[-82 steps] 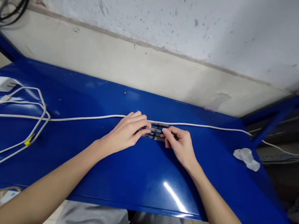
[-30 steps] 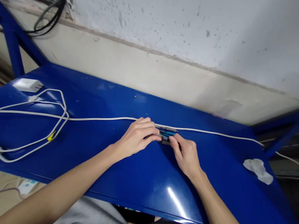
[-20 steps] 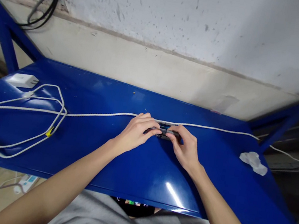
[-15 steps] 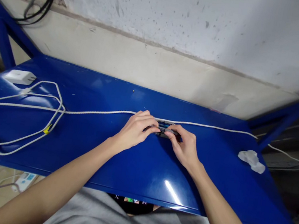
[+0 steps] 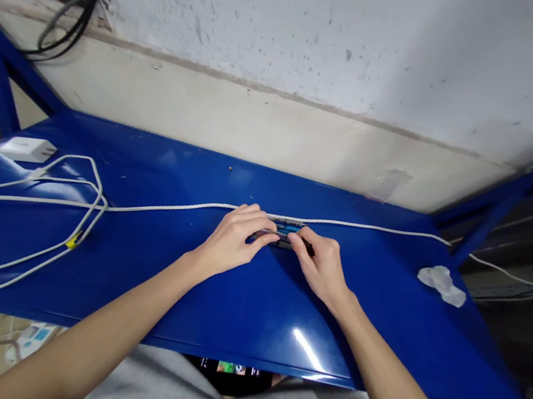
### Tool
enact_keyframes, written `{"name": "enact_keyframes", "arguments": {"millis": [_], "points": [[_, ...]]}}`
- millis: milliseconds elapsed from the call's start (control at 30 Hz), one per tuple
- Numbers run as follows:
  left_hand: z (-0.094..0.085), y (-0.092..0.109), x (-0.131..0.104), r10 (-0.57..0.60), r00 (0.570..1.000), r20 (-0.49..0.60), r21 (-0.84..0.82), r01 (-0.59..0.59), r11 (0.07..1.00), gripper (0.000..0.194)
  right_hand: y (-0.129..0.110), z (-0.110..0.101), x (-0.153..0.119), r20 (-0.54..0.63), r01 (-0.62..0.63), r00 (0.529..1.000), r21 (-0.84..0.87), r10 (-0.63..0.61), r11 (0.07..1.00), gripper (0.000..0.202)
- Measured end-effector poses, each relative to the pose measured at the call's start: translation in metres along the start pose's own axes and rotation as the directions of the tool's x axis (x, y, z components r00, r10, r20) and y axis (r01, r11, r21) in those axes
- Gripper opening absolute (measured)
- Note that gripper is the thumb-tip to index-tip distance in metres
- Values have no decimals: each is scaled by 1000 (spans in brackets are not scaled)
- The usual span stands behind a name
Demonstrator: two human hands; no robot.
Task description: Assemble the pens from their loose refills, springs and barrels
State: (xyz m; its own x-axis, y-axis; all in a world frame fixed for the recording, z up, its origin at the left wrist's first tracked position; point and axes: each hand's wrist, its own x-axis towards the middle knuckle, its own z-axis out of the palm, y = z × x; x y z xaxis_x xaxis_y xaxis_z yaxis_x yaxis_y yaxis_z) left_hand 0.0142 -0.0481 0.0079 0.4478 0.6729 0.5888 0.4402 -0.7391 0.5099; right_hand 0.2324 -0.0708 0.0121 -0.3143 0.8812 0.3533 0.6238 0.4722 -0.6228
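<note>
Several slim dark pens (image 5: 287, 228) with blue and grey parts lie side by side at the middle of the blue table, mostly covered by my fingers. My left hand (image 5: 241, 232) pinches the left end of one pen between thumb and fingertips. From the other side my right hand (image 5: 318, 258) closes its thumb and fingers on the right end of the pen. The fingertips are a short gap apart, and blue strips show between them. Just behind the pens runs a white cable (image 5: 368, 227).
Looped white cable (image 5: 96, 186) and a white charger (image 5: 26, 149) lie on the left of the blue table (image 5: 239, 310). A crumpled white wrapper (image 5: 443, 283) is on the right. The wall (image 5: 279, 120) stands behind. A lit phone (image 5: 233, 377) rests on my lap, below the table edge.
My view has shifted slightly. My two hands stay at the pens, their fingers moved a little, and more of the blue and grey parts shows between them.
</note>
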Motion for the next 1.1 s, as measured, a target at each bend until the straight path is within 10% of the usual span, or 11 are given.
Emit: {"name": "enact_keyframes", "arguments": {"millis": [1100], "points": [[-11,-2,-1,-24,942,335,53,7,999,12,-2,-4,5,129,167,978,-13,-163,986,10]]}}
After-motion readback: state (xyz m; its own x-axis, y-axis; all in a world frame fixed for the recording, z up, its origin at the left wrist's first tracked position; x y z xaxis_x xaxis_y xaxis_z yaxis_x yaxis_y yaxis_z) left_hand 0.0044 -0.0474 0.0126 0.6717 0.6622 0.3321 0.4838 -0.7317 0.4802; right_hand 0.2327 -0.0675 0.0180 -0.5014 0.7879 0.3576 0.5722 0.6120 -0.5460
